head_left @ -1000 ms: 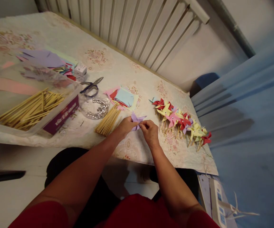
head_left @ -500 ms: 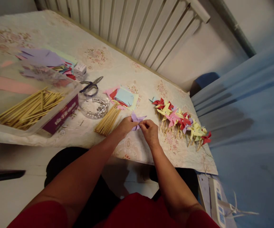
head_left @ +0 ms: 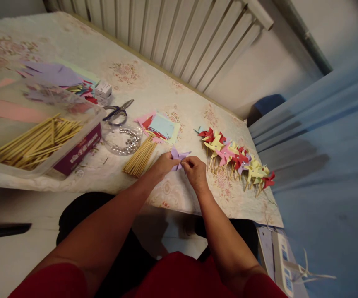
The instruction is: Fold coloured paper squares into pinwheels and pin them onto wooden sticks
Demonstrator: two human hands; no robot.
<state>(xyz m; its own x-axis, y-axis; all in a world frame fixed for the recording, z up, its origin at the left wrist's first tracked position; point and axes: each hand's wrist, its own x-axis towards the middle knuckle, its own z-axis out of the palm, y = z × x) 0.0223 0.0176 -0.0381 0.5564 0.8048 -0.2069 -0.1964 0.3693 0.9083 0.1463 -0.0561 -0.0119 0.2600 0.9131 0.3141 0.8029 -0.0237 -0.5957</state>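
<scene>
A purple paper pinwheel [head_left: 176, 154] is held over the front part of the table between my two hands. My left hand [head_left: 164, 164] is closed on its left side, thumb on top. The fingers of my right hand [head_left: 195, 169] are pinched together at the pinwheel's right side; whatever is between the fingertips is too small to make out. Left of my hands lie a bundle of thin wooden sticks [head_left: 140, 156] and a clear round dish [head_left: 122, 140] of small shiny pieces. Behind them sits a stack of coloured paper squares [head_left: 162, 126].
Several finished pinwheels on sticks [head_left: 225, 153] lie in a row at the right. Scissors [head_left: 118, 112] rest beside a clear plastic box [head_left: 88, 145] of sticks [head_left: 39, 142]. Small white boxes [head_left: 103, 89] and purple paper [head_left: 51, 73] lie behind. A power strip [head_left: 282, 265] is at lower right.
Almost nothing differs. Both hands stay at the pinwheel with only a slight shift of the right fingers, and the whole view has moved a little.
</scene>
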